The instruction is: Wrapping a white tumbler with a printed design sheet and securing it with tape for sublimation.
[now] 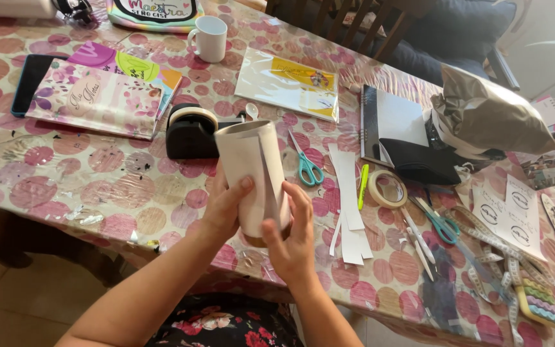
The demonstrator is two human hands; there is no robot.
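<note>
I hold a tall cylinder wrapped in white paper above the table's near edge, tilted away from me. My left hand grips its left side, thumb on the paper. My right hand cups its lower right side and base, fingers pressed on the paper seam. A black tape dispenser stands just behind the cylinder. Teal-handled scissors lie to its right, beside white paper strips.
A pink-dotted tablecloth covers the table. On it are a white mug, a floral notebook, a tape roll, a yellow marker, second scissors, a spiral notebook, a crumpled foil bag and a measuring tape.
</note>
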